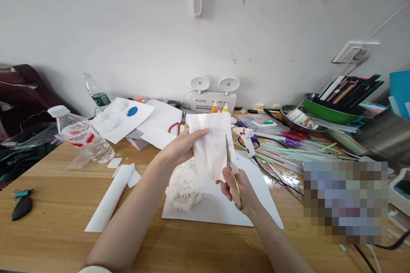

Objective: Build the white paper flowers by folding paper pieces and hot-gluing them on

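Observation:
Between the thumb and fingers of my left hand (184, 147) is a sheet of thin, creased white paper (209, 151), held up above the table. My right hand (241, 190) grips a pair of scissors (237, 194) with gold-coloured handles. Their blades point up and lie along the right part of the held paper; I cannot tell how far apart they are. Below my hands, a heap of fluffy white scraps (182, 190) rests on a larger white sheet (221, 213), partly covered by the held paper.
On the left stand a large water bottle (86, 138), a rolled white paper (109, 200) and a sheet with a blue oval (132, 111). Red-handled pliers (175, 127) lie behind. To the right are a glue gun (248, 140), its black cord, thin sticks and a green bowl of markers (333, 108).

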The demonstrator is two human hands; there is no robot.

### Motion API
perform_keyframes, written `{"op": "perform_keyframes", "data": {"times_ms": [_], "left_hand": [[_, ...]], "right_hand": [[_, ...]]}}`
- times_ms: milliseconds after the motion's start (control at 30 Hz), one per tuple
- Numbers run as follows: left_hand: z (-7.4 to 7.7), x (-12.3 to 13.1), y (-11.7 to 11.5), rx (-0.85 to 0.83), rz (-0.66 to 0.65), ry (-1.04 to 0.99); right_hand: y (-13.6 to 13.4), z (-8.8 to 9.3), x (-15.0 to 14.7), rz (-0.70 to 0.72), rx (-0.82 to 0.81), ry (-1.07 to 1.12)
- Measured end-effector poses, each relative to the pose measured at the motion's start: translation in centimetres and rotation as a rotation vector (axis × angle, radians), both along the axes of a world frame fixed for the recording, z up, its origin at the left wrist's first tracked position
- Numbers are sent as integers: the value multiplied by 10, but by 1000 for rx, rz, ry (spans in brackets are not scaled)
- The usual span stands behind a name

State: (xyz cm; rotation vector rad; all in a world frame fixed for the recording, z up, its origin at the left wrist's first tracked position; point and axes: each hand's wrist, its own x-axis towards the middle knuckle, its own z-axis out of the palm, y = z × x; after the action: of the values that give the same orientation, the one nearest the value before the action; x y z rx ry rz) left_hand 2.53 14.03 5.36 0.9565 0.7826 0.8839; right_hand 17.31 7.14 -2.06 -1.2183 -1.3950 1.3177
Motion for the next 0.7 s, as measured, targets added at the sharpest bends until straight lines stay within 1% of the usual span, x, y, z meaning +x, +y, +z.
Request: {"op": "perform_keyframes", "data": {"times_ms": [300,467,700], "left_hand": [[0,0,-1,6,10,-8],[2,0,-2,-9,21,3],[1,-1,-1,-23,43,26]], "right_hand": [[0,-1,1,-9,1,-6],[0,-2,1,-24,-30,-3],[1,-1,-1,-36,-57,38]]}}
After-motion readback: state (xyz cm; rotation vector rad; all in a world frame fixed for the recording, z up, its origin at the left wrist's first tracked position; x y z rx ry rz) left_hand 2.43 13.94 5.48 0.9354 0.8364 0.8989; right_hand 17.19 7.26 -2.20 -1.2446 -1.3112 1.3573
